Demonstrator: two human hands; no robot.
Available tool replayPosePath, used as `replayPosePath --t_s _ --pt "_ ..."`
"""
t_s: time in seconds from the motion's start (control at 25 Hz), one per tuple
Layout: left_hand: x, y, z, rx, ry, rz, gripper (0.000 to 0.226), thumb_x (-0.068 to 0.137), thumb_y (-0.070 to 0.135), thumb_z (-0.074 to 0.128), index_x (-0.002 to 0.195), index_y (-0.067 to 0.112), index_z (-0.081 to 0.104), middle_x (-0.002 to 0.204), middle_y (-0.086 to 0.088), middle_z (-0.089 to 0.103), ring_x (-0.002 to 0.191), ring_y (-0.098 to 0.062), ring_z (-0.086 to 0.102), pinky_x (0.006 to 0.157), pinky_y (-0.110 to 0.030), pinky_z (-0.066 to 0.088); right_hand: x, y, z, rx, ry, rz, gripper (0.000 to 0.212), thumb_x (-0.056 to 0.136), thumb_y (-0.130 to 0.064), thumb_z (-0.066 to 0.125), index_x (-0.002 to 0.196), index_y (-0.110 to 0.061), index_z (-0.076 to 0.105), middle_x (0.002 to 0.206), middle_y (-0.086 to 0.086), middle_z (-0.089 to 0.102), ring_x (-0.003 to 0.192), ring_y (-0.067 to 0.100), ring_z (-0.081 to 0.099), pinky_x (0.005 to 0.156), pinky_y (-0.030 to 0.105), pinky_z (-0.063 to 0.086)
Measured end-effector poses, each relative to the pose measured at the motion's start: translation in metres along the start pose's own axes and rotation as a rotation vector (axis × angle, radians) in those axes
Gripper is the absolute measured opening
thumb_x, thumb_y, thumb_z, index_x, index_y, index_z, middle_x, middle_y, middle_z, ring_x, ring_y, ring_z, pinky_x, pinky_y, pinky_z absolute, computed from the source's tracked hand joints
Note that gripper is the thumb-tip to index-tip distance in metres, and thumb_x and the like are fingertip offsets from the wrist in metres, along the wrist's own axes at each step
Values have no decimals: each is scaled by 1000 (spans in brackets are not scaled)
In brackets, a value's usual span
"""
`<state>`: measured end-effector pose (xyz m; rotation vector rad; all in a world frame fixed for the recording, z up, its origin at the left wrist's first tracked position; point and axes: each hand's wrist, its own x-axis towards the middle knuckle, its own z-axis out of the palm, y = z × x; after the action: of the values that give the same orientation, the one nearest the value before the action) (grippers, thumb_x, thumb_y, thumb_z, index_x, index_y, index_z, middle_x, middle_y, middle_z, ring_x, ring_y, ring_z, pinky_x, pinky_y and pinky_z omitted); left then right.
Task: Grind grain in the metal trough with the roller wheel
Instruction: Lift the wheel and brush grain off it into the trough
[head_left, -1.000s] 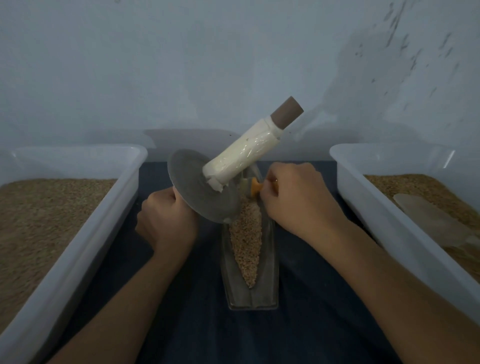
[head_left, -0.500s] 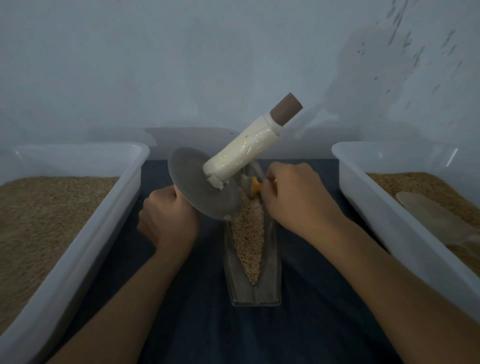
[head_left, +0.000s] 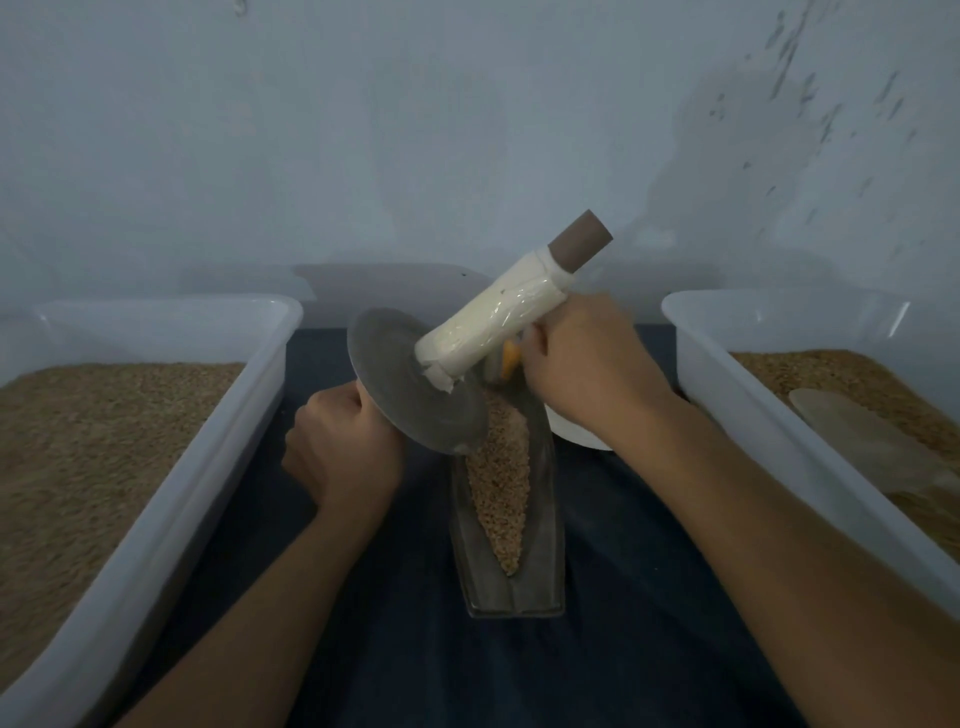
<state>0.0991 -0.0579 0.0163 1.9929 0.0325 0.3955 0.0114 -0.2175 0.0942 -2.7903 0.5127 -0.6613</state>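
Wheel (head_left: 415, 384): one, tilted over the trough's (head_left: 511, 530) far end, mid-surface.
Left hand (head_left: 343, 457): your fingers curl behind the disc; grasp hidden.
Right hand (head_left: 587, 364): your fingers pinch an orange piece (head_left: 509, 358) beside the handle.
Bins: two, left (head_left: 171, 499) and right (head_left: 769, 415) edges, holding grain.

wall (head_left: 363, 130): pale blue, speckled right | light: dim

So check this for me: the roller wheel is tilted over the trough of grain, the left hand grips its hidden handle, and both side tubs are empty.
One thing is wrong: the tubs are not empty. In the head view the left tub and the right tub both hold grain. The rest stands: the roller wheel is tilted over the trough of grain, and the left hand grips its hidden handle.
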Motion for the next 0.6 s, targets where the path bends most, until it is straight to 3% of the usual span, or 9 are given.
replayPosePath --t_s 0.12,0.24,0.36,0.48,0.6 --pt "1 -3 0 6 -3 6 46 98 14 57 52 12 49 54 -2 47 51 -16 43 55 -30 36 -21 1 2 18 -61 -55 30 106 -27 51 80 -13 57 75 1 55 71 18 59 62 32 44" --pt "0 -3 1 25 7 15 47 97 14 57 52 11 48 53 -2 46 51 -15 42 54 -30 34 -36 7 -18 7 -64 -50 33 101 -24 56 70 -15 62 63 1 57 56 13 55 50 27 39" --pt "-1 -5 1 21 -1 28 47 96 13 56 50 12 46 53 -3 47 50 -16 42 52 -29 30 -27 6 -38 19 49 -30 38 98 -19 58 60 -19 53 55 -1 50 46 11 48 46 25 31" --pt "-2 -4 1 27 6 7 46 97 13 55 51 12 49 54 -4 50 51 -16 44 52 -28 32 -4 1 -33 47 143 34 38 99 -16 56 64 -18 42 64 2 47 54 16 46 46 27 26" --pt "1 -2 0 21 7 -42 45 99 13 56 54 12 51 56 -4 50 54 -17 45 58 -34 39 3 2 -6 -6 19 35 34 108 -20 48 75 -13 51 75 2 52 73 18 54 57 28 33"
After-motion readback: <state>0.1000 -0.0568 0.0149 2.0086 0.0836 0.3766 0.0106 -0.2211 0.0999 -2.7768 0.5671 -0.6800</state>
